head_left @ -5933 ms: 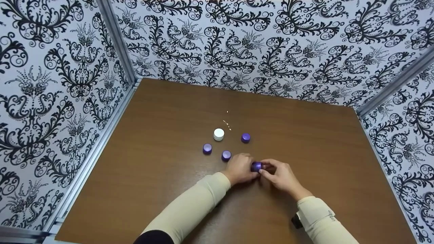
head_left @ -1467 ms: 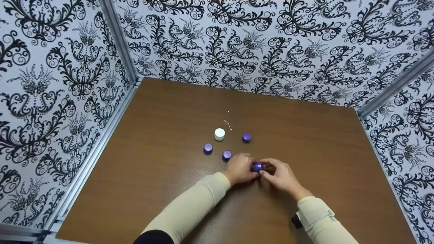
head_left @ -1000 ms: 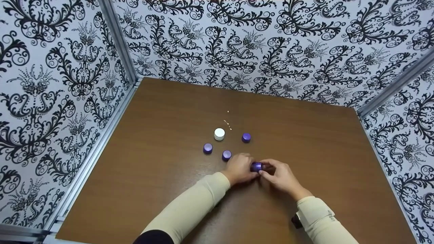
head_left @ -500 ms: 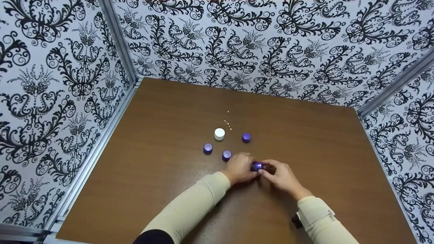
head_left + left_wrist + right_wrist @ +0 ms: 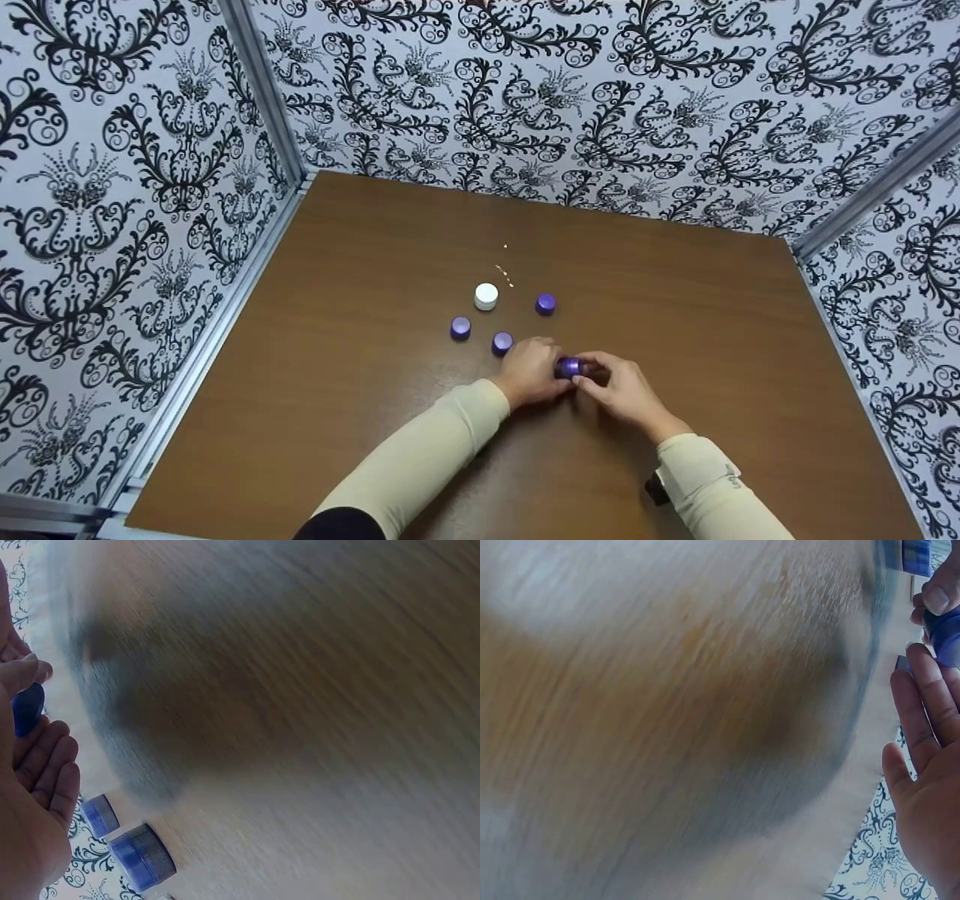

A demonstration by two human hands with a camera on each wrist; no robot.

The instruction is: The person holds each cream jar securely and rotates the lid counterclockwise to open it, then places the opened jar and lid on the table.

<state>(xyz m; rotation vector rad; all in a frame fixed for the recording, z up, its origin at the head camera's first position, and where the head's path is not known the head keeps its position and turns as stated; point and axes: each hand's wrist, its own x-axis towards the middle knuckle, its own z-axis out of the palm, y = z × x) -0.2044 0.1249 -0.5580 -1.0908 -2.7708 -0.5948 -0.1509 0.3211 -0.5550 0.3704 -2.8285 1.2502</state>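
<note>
Little has just changed: the left hand (image 5: 529, 373) and right hand (image 5: 627, 390) keep the same place they have in the earlier head pictures, and the purple lidded jar (image 5: 568, 367) stays between them. Only the gleam and seam on it look slightly shifted — perhaps a turn within the fingers, though whether the lid moves I cannot tell. That suggests the handling of this one jar is at the same stage.

Both grips are narrow: the left holds the jar's nine o'clock end, and the right pinches its three o'clock end between thumb and finger.

From the held jar, a second purple jar (image 5: 545, 304) stands at eleven o'clock and a white jar (image 5: 485, 297) at ten. Two more lie between nine and ten — the near jar (image 5: 502, 343) just beside the left hand, the far jar (image 5: 460, 328) beyond. White specks (image 5: 504, 274) dot the brown table (image 5: 375, 300) toward eleven.
</note>
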